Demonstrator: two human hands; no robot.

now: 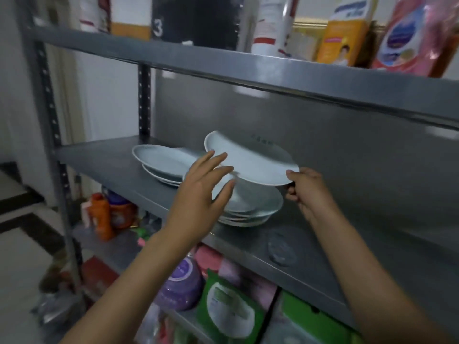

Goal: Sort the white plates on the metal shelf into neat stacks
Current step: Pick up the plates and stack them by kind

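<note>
On the grey metal shelf (99, 157) stand two stacks of white plates. The left stack (161, 165) lies further back and holds a few plates. The right stack (253, 207) sits nearer the front edge. My right hand (305, 189) pinches the rim of one white plate (250, 160), held tilted in the air above the right stack. My left hand (206, 187) hovers with fingers spread in front of the lifted plate and over the right stack; it grips nothing.
The upper shelf (248, 65) hangs close above and carries bottles and packets. Below are orange bottles (104, 214), a purple tub (183, 284) and green packets (231, 311). A small clear lid (282, 247) lies on the plate shelf to the right.
</note>
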